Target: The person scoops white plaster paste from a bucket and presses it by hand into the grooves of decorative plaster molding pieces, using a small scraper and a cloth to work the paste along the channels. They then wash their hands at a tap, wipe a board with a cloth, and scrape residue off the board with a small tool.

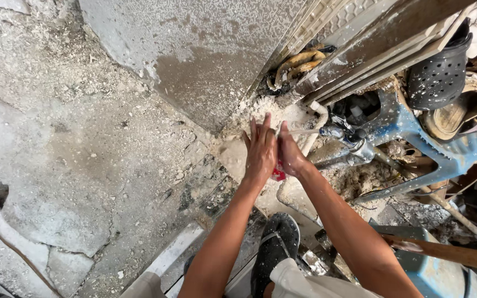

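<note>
red thing: small red object (278,174) sandwiched between both palms, right at the foot of the grey wall slab (205,60); can't tell what it is
left hand: (260,154) fingers straight, pressed flat on it
right hand: (292,156) same, just as near
axis: hidden
white pipe: (318,118) just beyond the fingertips
blue plastic chair: (415,132) tipped over, right of the pipe
black sandal: (276,248) below the hands
</note>
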